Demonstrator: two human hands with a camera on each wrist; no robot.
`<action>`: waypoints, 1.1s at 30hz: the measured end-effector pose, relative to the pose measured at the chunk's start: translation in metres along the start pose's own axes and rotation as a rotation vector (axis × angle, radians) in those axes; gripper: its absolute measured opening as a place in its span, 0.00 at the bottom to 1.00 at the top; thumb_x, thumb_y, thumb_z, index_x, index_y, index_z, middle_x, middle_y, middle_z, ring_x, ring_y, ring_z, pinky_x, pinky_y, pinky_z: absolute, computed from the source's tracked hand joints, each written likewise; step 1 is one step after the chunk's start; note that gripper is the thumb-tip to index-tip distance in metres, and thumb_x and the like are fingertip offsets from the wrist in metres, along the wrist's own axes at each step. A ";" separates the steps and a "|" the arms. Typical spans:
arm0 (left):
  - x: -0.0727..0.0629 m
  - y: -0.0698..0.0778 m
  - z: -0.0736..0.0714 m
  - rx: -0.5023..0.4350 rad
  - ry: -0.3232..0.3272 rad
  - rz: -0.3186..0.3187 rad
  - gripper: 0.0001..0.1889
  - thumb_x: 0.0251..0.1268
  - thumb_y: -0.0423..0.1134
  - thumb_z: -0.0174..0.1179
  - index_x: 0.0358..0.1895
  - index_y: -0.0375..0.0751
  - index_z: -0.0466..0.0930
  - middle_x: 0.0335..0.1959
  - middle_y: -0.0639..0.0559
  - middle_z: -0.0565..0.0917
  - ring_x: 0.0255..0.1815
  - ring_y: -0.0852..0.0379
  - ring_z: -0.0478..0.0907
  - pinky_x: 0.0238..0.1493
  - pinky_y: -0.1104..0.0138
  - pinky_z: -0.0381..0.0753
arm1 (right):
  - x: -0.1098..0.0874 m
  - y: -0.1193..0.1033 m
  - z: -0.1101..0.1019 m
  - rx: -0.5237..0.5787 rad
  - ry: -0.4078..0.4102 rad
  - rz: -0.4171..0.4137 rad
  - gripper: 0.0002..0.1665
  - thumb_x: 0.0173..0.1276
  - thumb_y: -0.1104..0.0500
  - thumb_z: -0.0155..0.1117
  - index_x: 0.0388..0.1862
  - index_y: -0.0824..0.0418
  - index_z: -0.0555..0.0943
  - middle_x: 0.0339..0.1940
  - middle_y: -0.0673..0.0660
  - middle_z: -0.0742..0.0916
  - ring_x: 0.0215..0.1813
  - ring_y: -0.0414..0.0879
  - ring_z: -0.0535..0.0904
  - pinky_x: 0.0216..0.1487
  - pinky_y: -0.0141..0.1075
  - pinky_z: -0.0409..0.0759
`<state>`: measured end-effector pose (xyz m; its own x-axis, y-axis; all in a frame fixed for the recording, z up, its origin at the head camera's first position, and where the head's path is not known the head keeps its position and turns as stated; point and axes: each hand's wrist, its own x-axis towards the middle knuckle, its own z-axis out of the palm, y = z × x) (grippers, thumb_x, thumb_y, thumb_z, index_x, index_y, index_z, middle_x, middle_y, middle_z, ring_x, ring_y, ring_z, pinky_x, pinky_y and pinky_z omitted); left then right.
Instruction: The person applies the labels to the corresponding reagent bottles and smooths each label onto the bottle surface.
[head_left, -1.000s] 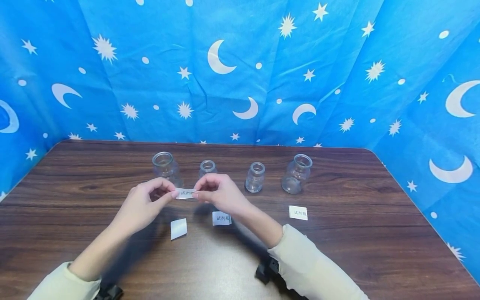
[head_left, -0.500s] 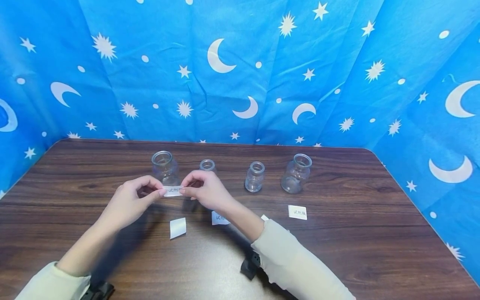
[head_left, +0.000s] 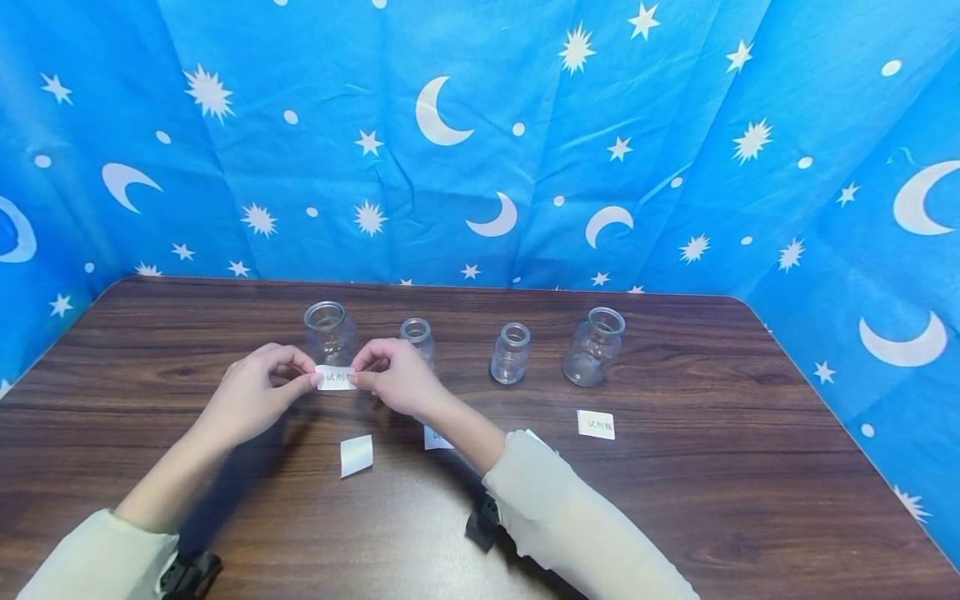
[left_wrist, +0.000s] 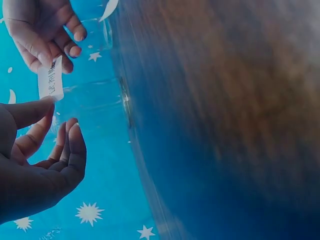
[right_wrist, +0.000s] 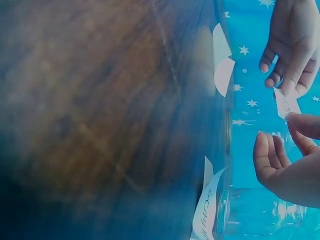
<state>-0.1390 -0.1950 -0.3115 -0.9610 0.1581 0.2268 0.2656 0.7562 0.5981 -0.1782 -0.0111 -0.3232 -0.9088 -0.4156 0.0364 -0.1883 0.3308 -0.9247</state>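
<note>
Head view first: compared with a second ago, now showing a printed label (head_left: 335, 377) farther left, away from the left small jar (head_left: 422, 337) and in front of the lower part of the big left jar (head_left: 327, 331). Pinched at one end by the left hand (head_left: 251, 396), at the other by the right hand (head_left: 401, 375), thumb against finger on both, lettering facing out. Probably means lining up with that jar, not stuck on yet. Also on the table (head_left: 712, 467): a right small jar (head_left: 511, 360), a big right jar (head_left: 592, 354), a blank paper square (head_left: 356, 456), a spare printed label (head_left: 596, 424). Mostly in the way: the right forearm (head_left: 468, 429), partly hiding a middle label (head_left: 437, 438), plus the right hand, covering some of the left small jar. Left wrist view: same narrow pinches, left hand's spare fingers loosely bent, glass just behind the label; can't tell about actual contact. Right wrist view: same grip again, no slack end, plus loose paper pieces (right_wrist: 223, 77) curling up off the table, well apart from the pinched one.
</note>
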 end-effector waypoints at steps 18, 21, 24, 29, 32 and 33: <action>0.009 -0.008 0.002 0.066 0.016 -0.006 0.05 0.57 0.34 0.62 0.30 0.36 0.78 0.41 0.36 0.76 0.40 0.41 0.77 0.41 0.49 0.74 | 0.012 0.002 0.009 -0.122 0.051 0.021 0.02 0.58 0.66 0.64 0.29 0.63 0.79 0.29 0.50 0.78 0.25 0.37 0.74 0.26 0.26 0.73; 0.010 -0.010 0.002 0.069 0.022 0.003 0.05 0.57 0.35 0.62 0.30 0.36 0.78 0.44 0.34 0.76 0.43 0.39 0.76 0.42 0.48 0.73 | 0.011 0.001 0.009 -0.174 0.070 0.012 0.02 0.57 0.65 0.66 0.29 0.62 0.80 0.34 0.50 0.76 0.31 0.38 0.74 0.32 0.27 0.72; 0.010 -0.011 0.002 0.071 0.025 0.013 0.05 0.56 0.35 0.62 0.30 0.36 0.78 0.47 0.33 0.76 0.46 0.36 0.74 0.44 0.46 0.71 | 0.010 0.000 0.009 -0.207 0.087 -0.003 0.02 0.56 0.64 0.66 0.28 0.60 0.81 0.37 0.51 0.76 0.36 0.40 0.74 0.37 0.29 0.69; 0.011 -0.011 0.002 0.078 0.033 0.028 0.05 0.56 0.34 0.63 0.29 0.37 0.78 0.48 0.33 0.76 0.50 0.33 0.71 0.47 0.43 0.67 | 0.009 -0.001 0.009 -0.216 0.095 -0.019 0.02 0.55 0.65 0.67 0.28 0.60 0.81 0.40 0.52 0.76 0.38 0.41 0.75 0.39 0.29 0.71; 0.011 -0.011 0.002 0.080 0.034 0.030 0.04 0.56 0.34 0.63 0.29 0.37 0.78 0.49 0.32 0.76 0.51 0.32 0.70 0.47 0.43 0.65 | 0.009 -0.002 0.009 -0.221 0.098 -0.021 0.02 0.55 0.64 0.67 0.28 0.61 0.81 0.40 0.52 0.77 0.37 0.41 0.76 0.38 0.28 0.71; 0.011 -0.011 0.002 0.080 0.035 0.031 0.04 0.56 0.34 0.63 0.29 0.37 0.78 0.49 0.32 0.76 0.51 0.33 0.70 0.47 0.43 0.65 | 0.009 -0.002 0.009 -0.225 0.099 -0.021 0.02 0.55 0.64 0.67 0.28 0.61 0.81 0.40 0.52 0.77 0.37 0.41 0.76 0.38 0.28 0.71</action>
<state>-0.1530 -0.2005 -0.3169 -0.9489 0.1608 0.2715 0.2864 0.7998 0.5275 -0.1829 -0.0234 -0.3247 -0.9339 -0.3427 0.1016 -0.2753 0.5084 -0.8159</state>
